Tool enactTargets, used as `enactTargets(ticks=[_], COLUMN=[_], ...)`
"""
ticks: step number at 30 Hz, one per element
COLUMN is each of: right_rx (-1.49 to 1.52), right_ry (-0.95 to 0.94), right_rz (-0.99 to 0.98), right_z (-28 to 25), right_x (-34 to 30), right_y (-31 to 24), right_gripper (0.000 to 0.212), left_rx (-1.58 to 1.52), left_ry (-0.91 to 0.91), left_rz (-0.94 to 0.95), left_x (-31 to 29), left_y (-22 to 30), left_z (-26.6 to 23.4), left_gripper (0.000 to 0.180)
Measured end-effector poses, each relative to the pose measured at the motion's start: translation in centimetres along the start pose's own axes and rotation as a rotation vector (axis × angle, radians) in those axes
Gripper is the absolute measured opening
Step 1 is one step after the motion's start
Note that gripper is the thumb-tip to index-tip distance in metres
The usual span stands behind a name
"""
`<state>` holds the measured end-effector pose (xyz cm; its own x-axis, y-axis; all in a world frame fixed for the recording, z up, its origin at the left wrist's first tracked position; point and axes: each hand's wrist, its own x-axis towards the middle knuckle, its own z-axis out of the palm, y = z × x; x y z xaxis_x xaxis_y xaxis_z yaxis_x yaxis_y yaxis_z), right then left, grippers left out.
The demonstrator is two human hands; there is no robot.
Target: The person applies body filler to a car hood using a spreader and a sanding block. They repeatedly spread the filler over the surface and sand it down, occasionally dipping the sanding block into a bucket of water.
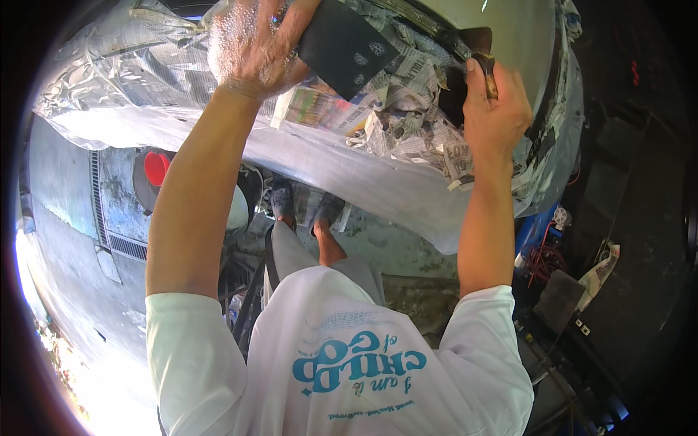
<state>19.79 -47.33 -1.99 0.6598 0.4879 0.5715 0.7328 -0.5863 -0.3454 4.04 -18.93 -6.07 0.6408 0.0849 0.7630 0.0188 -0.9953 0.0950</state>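
Observation:
At the top, my left hand point(258, 54), wet and covered with foamy suds, holds a dark square sheet of sandpaper point(345, 51) by its edge. A few wet bubbly spots show on the sheet. Further right, my right hand point(498, 109) is closed around the handle of a small scraper point(490, 76) with a dark, flat blade, thumb pressed on it. Both hands are above a car-like body panel point(509, 18) masked with crumpled newspaper point(414, 112) and clear plastic film point(320, 163). The upper fingertips of my left hand are cut off by the frame.
Below the plastic, my feet in dark clogs point(331, 207) stand on a wet concrete floor point(392, 240). A red container point(155, 168) is at the left near a floor drain grate point(98, 189). Red cable point(545, 261) and dark clutter lie at the right.

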Motion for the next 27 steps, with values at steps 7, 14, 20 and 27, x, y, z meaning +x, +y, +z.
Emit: enactTargets(ticks=[7, 14, 20, 27], right_rx=[-0.017, 0.060, -0.072, 0.059], right_ry=[-0.028, -0.002, -0.042, -0.106], right_rz=[-0.014, 0.047, -0.058, 0.004], right_z=[0.0, 0.2, 0.2, -3.3], right_x=[0.5, 0.3, 1.2, 2.2], right_y=[-0.3, -0.3, -1.0, 0.1], right_gripper=[0.027, 0.029, 0.028, 0.025], left_rx=[-0.069, 0.026, -0.021, 0.022], left_ry=[-0.146, -0.030, -0.056, 0.004], left_rz=[-0.024, -0.031, -0.004, -0.005], left_x=[0.5, -0.6, 0.1, -0.4], left_y=[0.0, 0.1, 0.2, -0.2], left_z=[-0.8, -0.1, -0.7, 0.0], left_gripper=[0.061, 0.064, 0.064, 0.064])
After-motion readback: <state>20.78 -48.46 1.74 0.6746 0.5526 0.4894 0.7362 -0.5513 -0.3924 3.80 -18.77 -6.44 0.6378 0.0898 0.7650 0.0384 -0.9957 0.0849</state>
